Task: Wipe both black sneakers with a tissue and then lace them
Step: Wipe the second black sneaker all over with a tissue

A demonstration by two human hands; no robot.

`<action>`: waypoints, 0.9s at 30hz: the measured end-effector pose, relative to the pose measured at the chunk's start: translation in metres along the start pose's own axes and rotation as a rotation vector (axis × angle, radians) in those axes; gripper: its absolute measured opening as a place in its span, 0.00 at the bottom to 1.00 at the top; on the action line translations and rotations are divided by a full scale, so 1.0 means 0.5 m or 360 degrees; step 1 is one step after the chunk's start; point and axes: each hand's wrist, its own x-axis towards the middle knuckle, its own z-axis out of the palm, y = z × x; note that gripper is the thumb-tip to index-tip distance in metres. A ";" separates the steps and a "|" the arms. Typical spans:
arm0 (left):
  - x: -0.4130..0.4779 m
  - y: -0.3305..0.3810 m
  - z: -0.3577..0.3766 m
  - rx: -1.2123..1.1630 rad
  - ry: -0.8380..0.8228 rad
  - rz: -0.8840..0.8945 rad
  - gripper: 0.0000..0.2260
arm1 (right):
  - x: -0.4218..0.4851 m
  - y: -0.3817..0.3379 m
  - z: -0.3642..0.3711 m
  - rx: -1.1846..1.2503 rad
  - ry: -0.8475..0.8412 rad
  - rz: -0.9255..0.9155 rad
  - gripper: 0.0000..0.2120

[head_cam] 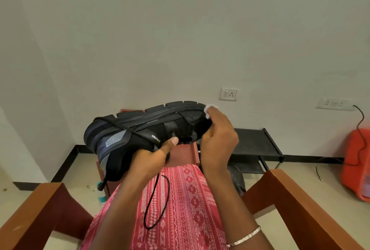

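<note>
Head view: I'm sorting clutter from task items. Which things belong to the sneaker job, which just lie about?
Job: black rubber-soled sneaker in left hand; crumpled white tissue in right hand; thin black lace.
Lying about: black shoe rack; orange plastic appliance; clear plastic bottle.

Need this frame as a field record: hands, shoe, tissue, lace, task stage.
left hand: grips the black sneaker near its opening, thumb on the side
right hand: pinches the white tissue at the toe
sneaker pose: held in the air, sole up, toe to the right
lace: loose; one strand crosses the heel end, a loop hangs over the lap
stage: wiping; lacing not yet done
behind: black rack by the wall
</note>
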 end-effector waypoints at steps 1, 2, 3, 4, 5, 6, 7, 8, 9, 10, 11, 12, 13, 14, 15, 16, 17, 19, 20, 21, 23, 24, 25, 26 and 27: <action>-0.005 0.003 0.003 0.0079 0.0006 0.0020 0.14 | -0.004 -0.023 0.006 -0.0010 -0.0017 -0.0066 0.17; -0.010 0.005 0.005 0.0138 0.0012 0.0025 0.16 | -0.010 -0.046 0.012 -0.0017 -0.0041 -0.0145 0.18; -0.016 0.010 0.007 0.0186 0.0014 0.0013 0.17 | -0.017 -0.064 0.015 -0.0012 -0.0070 -0.0226 0.19; -0.020 0.012 0.007 0.0223 0.0015 0.0005 0.18 | -0.022 -0.074 0.017 -0.0001 -0.0095 -0.0305 0.20; -0.024 0.015 0.007 0.0264 0.0019 -0.0002 0.19 | -0.025 -0.074 0.018 0.0009 -0.0114 -0.0380 0.21; -0.025 0.015 0.006 0.0291 0.0035 -0.0013 0.20 | -0.024 -0.065 0.018 0.0010 -0.0124 -0.0445 0.21; -0.025 0.015 0.003 0.0299 0.0059 -0.0012 0.20 | -0.021 -0.051 0.017 0.0008 -0.0129 -0.0485 0.22; -0.022 0.013 0.000 0.0279 0.0072 -0.0009 0.19 | -0.017 -0.033 0.014 -0.0004 -0.0132 -0.0496 0.23; -0.021 0.015 -0.001 0.0250 0.0072 -0.0005 0.19 | -0.013 -0.016 0.010 -0.0019 -0.0130 -0.0477 0.23; -0.019 0.012 -0.001 0.0219 0.0052 -0.0009 0.18 | -0.010 0.000 0.005 -0.0028 -0.0125 -0.0421 0.22; -0.019 0.012 0.000 0.0188 0.0043 -0.0007 0.18 | -0.009 0.016 0.001 -0.0023 -0.0115 -0.0329 0.22; -0.018 0.010 0.001 0.0168 0.0030 -0.0024 0.18 | -0.007 0.030 -0.003 -0.0002 -0.0094 -0.0219 0.21; -0.019 0.012 0.001 0.0165 0.0038 -0.0036 0.18 | -0.006 0.043 -0.006 0.0023 -0.0063 -0.0105 0.20; -0.018 0.011 0.002 0.0164 0.0033 -0.0046 0.19 | -0.004 0.052 -0.008 0.0041 -0.0028 -0.0008 0.20; -0.018 0.012 0.004 0.0173 0.0026 -0.0043 0.19 | -0.002 0.054 -0.008 0.0054 -0.0003 0.0064 0.20; -0.020 0.013 0.007 0.0199 0.0006 -0.0053 0.20 | -0.001 0.048 -0.006 0.0063 0.0013 0.0098 0.20; -0.025 0.016 0.012 0.0239 -0.0007 -0.0059 0.20 | -0.002 0.032 -0.002 0.0062 0.0019 0.0091 0.20; -0.029 0.015 0.021 0.0329 -0.0025 -0.0087 0.21 | -0.011 -0.019 0.008 0.0038 -0.0008 -0.0021 0.20; -0.028 0.013 0.023 0.0367 -0.0026 -0.0090 0.22 | -0.018 -0.043 0.013 0.0034 -0.0036 -0.0113 0.20; -0.027 0.011 0.024 0.0388 -0.0019 -0.0068 0.22 | -0.025 -0.060 0.016 0.0039 -0.0073 -0.0211 0.20; -0.023 0.008 0.020 0.0356 0.0010 -0.0027 0.21 | -0.035 -0.068 0.019 0.0072 -0.0137 -0.0356 0.21; -0.020 0.007 0.016 0.0313 0.0027 -0.0020 0.20 | -0.034 -0.060 0.019 0.0093 -0.0152 -0.0393 0.22; -0.018 0.006 0.013 0.0243 0.0039 -0.0016 0.18 | -0.032 -0.049 0.017 0.0103 -0.0155 -0.0404 0.23; -0.014 0.003 0.009 0.0150 0.0031 -0.0006 0.16 | -0.029 -0.035 0.014 0.0090 -0.0148 -0.0400 0.24; -0.010 0.000 0.008 0.0066 0.0010 0.0009 0.14 | -0.026 -0.021 0.008 0.0060 -0.0139 -0.0373 0.24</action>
